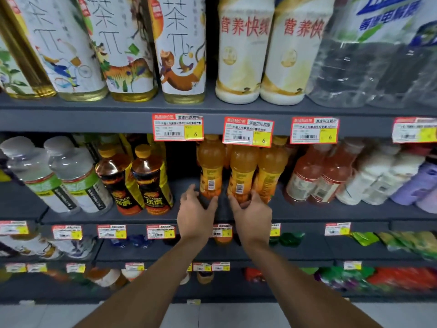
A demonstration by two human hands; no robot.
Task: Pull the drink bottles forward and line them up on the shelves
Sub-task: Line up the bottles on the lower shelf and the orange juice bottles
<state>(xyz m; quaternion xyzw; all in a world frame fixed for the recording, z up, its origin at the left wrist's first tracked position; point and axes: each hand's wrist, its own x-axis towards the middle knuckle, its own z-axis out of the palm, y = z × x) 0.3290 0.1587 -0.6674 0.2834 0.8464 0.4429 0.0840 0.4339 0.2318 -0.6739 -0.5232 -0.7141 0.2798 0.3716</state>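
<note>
Reaching onto the shelf [331, 213], we find the left hand [197, 213], fingers [190, 193] spread, just before the upright left orange bottle [210, 166], and the right hand [253, 214], fingers [256, 197] curled round the middle orange bottle [243, 166] at its base.

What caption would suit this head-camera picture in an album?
On a shop shelf, the right hand grips the middle orange bottle; the left hand reaches for the left orange bottle.

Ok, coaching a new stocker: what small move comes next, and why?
Probably slide both bottles forward: the left hand flanks the left orange drink bottle, the right hand grips the middle orange drink bottle, both behind the shelf edge.
</note>
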